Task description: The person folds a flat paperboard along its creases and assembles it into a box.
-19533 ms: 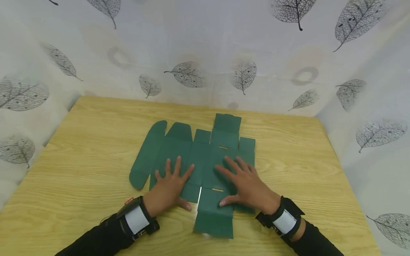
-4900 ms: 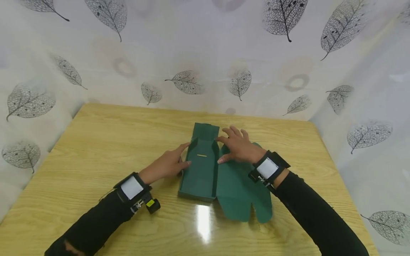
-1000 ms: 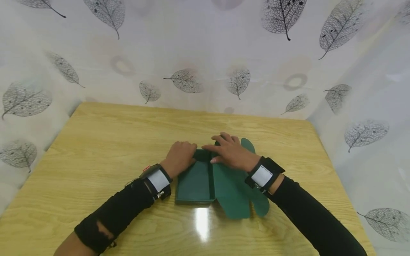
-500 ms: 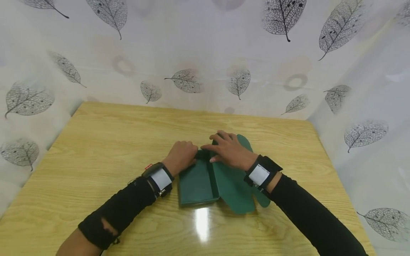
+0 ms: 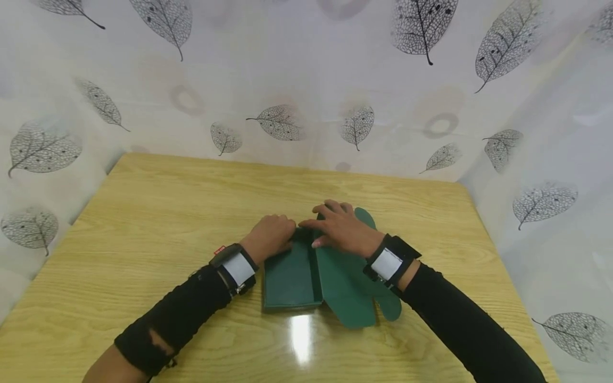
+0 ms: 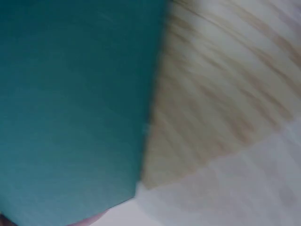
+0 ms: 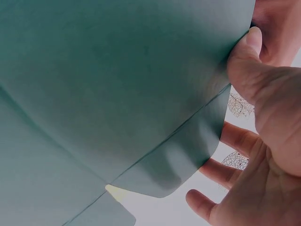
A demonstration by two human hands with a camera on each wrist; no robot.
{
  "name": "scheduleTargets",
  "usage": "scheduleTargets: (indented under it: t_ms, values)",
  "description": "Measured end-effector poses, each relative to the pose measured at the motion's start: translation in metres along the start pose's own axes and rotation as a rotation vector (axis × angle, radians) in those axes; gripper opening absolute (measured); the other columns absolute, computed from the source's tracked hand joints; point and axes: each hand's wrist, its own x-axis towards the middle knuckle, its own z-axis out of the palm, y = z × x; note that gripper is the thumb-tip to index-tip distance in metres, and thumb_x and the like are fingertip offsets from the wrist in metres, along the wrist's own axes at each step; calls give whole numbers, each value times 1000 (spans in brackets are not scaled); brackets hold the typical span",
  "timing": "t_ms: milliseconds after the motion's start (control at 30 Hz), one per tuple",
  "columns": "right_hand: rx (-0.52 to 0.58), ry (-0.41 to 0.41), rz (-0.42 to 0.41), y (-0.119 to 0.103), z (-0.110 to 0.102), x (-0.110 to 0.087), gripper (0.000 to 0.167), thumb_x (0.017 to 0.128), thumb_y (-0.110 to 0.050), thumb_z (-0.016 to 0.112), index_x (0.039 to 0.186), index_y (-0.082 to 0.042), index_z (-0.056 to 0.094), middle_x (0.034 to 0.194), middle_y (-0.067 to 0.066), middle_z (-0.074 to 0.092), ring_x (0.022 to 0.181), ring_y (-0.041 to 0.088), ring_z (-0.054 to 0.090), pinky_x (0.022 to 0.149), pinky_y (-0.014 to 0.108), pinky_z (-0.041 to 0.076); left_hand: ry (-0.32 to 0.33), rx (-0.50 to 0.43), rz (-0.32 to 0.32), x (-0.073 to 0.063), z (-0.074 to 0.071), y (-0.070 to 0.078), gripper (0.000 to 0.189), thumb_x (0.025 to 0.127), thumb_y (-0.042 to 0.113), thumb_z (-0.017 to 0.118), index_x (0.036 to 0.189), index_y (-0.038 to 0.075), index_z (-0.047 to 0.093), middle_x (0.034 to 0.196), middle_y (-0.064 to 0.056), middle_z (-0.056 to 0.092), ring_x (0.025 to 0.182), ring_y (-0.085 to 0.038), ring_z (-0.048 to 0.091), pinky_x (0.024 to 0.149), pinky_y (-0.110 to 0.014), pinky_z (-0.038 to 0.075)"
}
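A dark green cardboard box (image 5: pixel 292 282), part folded, sits on the table as a shallow tray with walls raised. Its lid panel (image 5: pixel 345 282) spreads out to the right, joined along the tray's right wall. My left hand (image 5: pixel 270 238) grips the tray's far end, fingers curled over the wall and thumb inside. My right hand (image 5: pixel 342 231) holds the far right corner; in the right wrist view its thumb lies on the green panel (image 7: pixel 122 84) with fingers behind the end flap (image 7: pixel 178 155). A flat green face (image 6: pixel 70 103) fills much of the left wrist view.
The wood-grain table (image 5: pixel 167 213) extends on every side of the box. A white leaf-print cloth (image 5: pixel 306 69) hangs behind it and along the sides. Rounded flaps (image 5: pixel 390 306) of the lid stick out at the right.
The flat green sheet has become a tray, and its far end flap has been folded up. My left hand moved from the left side to that end; lately the tray shifted slightly.
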Motion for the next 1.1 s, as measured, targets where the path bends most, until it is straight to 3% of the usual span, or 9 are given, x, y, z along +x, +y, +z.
scheduleTargets:
  t_ms: [167,333,467,767,967,1100]
  values:
    - [-15,10,3,-1,-2,1,55,91,-37,71,142,-21,59,148,21,47,138,45,38,103,68,36,-6,62,11,3,-1,-2,25,85,28,83,83,6,70,73,-7,66,63,-18,62,56,-37,54]
    - [-67,69,22,-2,-1,-2,74,83,-44,76,149,-22,51,155,20,39,142,50,32,103,69,35,43,31,-31,-8,2,-1,29,84,28,83,73,7,66,67,-6,63,58,-18,61,52,-38,53]
    - [-47,75,65,-1,-2,-11,91,76,-48,81,154,-21,43,159,21,33,144,52,28,104,72,33,85,-45,-109,-20,4,3,32,85,20,81,65,8,59,62,-5,58,54,-16,55,46,-38,50]
    - [3,23,140,-1,-6,-29,106,72,-49,85,158,-14,32,156,28,30,143,53,27,107,72,28,70,-217,-322,-38,-1,19,22,87,4,70,69,2,58,68,-13,61,56,-24,61,44,-42,49]
    - [-95,58,156,-1,-6,-32,106,70,-53,86,155,-13,37,152,29,35,139,54,32,105,71,32,30,-354,-420,-44,0,26,27,91,-2,59,64,3,56,61,-7,53,50,-17,51,39,-36,43]
    - [-192,100,162,1,-7,-30,106,68,-54,88,153,-12,40,149,29,39,137,52,36,103,69,35,16,-426,-473,-49,2,34,17,93,-1,55,76,-2,58,68,-11,54,53,-20,54,41,-37,44]
